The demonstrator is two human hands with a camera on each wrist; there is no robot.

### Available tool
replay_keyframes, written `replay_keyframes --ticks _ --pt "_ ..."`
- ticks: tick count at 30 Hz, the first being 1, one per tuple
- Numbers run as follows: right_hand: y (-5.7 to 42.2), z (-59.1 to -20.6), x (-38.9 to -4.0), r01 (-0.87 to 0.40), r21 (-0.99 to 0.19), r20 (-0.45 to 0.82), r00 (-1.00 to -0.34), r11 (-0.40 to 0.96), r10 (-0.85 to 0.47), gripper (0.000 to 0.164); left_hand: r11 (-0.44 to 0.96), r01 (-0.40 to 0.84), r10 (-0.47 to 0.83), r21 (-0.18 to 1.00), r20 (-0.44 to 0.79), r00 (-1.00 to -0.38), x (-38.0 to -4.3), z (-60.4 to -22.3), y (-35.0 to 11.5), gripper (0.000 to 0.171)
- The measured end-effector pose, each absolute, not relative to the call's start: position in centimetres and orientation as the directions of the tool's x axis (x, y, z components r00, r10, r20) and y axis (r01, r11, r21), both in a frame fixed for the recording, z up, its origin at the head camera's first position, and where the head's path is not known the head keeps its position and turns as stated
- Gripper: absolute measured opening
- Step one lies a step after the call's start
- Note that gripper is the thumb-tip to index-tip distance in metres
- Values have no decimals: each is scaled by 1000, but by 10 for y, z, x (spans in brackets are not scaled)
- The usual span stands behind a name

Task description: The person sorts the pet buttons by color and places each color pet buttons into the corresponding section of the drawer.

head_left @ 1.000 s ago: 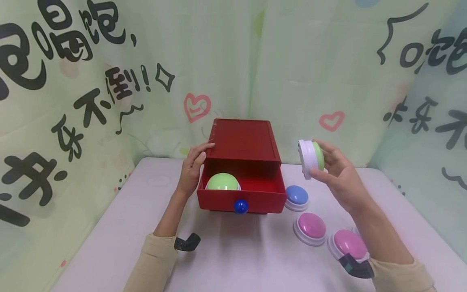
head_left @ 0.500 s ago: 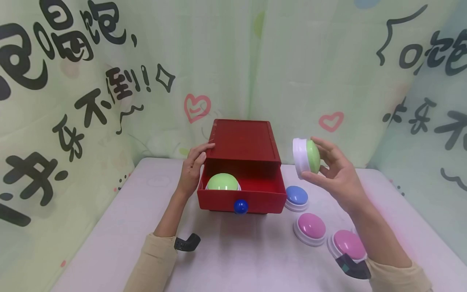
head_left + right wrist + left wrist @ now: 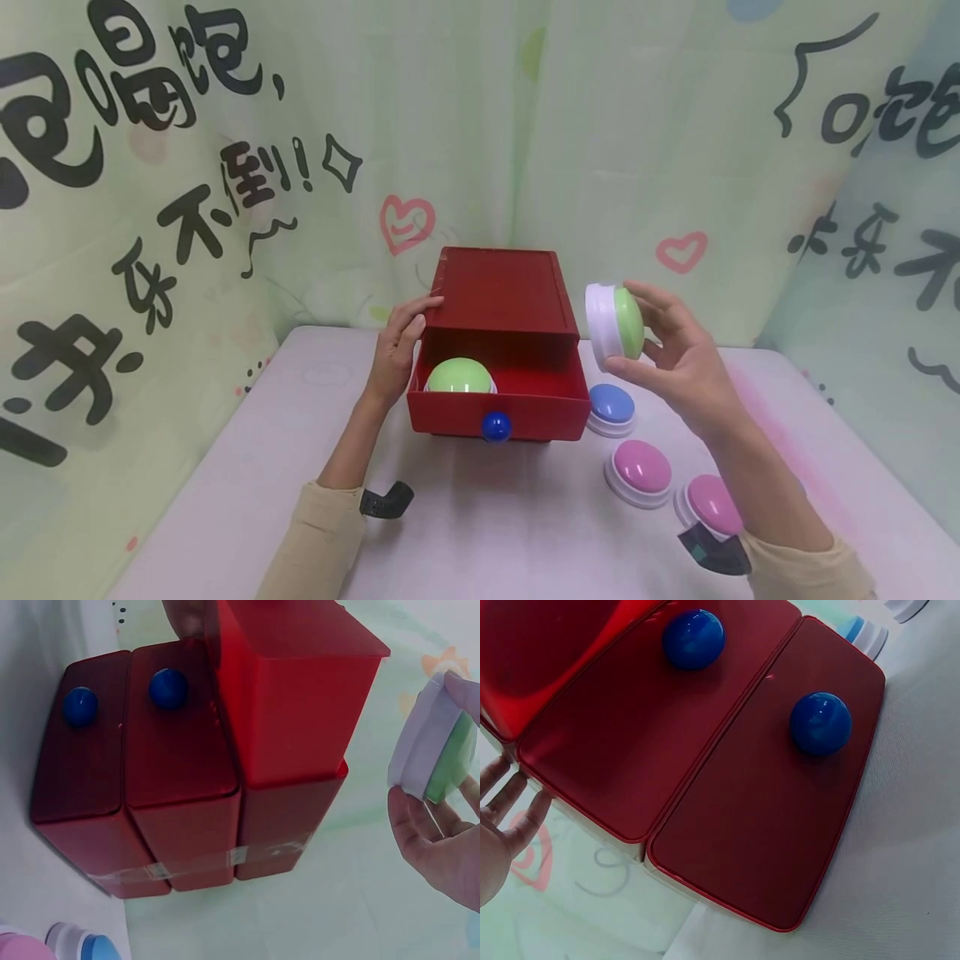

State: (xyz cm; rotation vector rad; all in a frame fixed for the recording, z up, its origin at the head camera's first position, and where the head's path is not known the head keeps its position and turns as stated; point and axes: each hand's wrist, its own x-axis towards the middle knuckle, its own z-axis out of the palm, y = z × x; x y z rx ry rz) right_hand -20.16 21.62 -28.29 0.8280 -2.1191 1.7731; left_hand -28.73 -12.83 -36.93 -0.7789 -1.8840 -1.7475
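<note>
My right hand holds a round push button with a white base and green dome, tipped on its side, its base facing left. It hangs in the air right of a red drawer cabinet, whose top drawer is pulled out. Another green push button lies in that drawer, dome up, on the left. My left hand rests against the cabinet's left side near the top. In the left wrist view its fingers are straight and touch the side. The right wrist view shows the held button between thumb and fingers.
Right of the cabinet a blue push button and two pink push buttons stand on the white table. Two lower drawers with blue ball knobs are closed. A printed curtain hangs behind the table.
My right hand has moved left toward the cabinet with the green push button, whose base has turned somewhat. The left hand and the drawer stay as they were.
</note>
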Motion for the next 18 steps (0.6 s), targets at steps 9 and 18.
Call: replay_keyframes --ticks 9,18 --pt "207 -283 -204 -607 -787 549 -771 112 -322 82 43 674 97 737 669 -737 -287 -369 -128 43" --pt "194 -280 -206 -648 -696 552 -758 308 -346 86 48 667 100 744 661 -744 -288 -370 -128 43"
